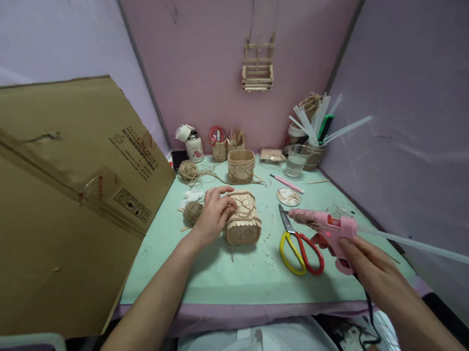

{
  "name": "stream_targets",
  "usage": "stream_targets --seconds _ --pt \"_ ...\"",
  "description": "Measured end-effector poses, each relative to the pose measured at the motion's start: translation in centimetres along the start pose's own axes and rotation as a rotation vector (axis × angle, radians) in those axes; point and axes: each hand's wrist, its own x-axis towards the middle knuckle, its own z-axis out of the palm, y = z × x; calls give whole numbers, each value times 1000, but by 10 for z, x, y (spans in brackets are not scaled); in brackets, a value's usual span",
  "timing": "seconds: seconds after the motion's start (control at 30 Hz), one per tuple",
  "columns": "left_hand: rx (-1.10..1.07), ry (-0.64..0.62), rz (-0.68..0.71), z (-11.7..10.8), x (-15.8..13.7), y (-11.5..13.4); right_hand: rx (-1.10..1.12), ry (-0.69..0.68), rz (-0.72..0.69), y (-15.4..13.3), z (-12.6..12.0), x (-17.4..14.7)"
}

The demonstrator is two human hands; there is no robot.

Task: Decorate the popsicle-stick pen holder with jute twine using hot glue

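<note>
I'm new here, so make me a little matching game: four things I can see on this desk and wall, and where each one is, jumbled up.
Things:
1. Pink glue gun
2. Scissors
3. Small wooden rack
4. Scalloped wooden container

Places:
A. Hanging against the pink wall
B. Nearest the left hand
C. Held in the right hand
D. Lying on the green tabletop

Pairs: 1-C, 2-D, 3-A, 4-B

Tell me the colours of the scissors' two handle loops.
One yellow, one red, on the scissors; the head view shows both clearly.
</note>
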Motion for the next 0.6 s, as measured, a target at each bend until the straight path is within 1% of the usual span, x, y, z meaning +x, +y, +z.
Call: stream_targets --seconds 0.13,0.2,0.27,0.4,0.6 --pt "-36 9 -16 0 1 5 -28 -143 -137 -33 17 -4" --pt "-77 2 -6 0 3 8 -35 -200 -151 -43 23 -3" --pt "-110 -20 -17 0 4 11 -42 -238 -136 -48 28 -2" --pt "-104 -34 -93 1 6 16 -54 -247 -137 -49 34 0" --pt "-109 32 -187 3 6 19 -105 -233 -117 -48 39 1"
